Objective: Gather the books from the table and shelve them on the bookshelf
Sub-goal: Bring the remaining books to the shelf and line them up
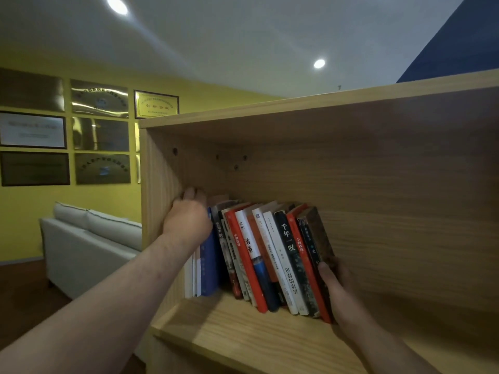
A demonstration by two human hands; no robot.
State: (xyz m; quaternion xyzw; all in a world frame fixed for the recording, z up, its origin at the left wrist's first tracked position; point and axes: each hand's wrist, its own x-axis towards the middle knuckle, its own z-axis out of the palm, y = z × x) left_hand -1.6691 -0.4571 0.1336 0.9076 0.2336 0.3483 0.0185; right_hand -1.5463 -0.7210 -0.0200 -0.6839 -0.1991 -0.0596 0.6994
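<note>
Both hands are inside the bookshelf, one at each end of the books (270, 252). My right hand (336, 276), the nearer one, grips the low part of the end book (318, 233), thumb on the spine and fingers hidden behind the cover. My left hand (189, 214) reaches farther in. Its fingers curl over the tops of the leftmost books, tight against the side wall (159, 184), and the fingertips are out of sight.

Under both hands runs the shelf board (243, 333), pale wood with a long straight grain and a square front edge. Right of my right hand it stays bare.

Between the hands stand about a dozen thin paperbacks with glossy spines in red, white, black and blue. They are packed cover to cover and lean with their tops toward my left hand.

I judge the task to be near its end, since this batch is already on the shelf. What remains is pushing the row upright and snug. The table is not in view, so I cannot tell whether more books wait there.

Beyond my left hand sits a grey sofa (89, 238) with soft cushions. Farther off, shiny metal plaques (100, 133) hang on a yellow wall.
</note>
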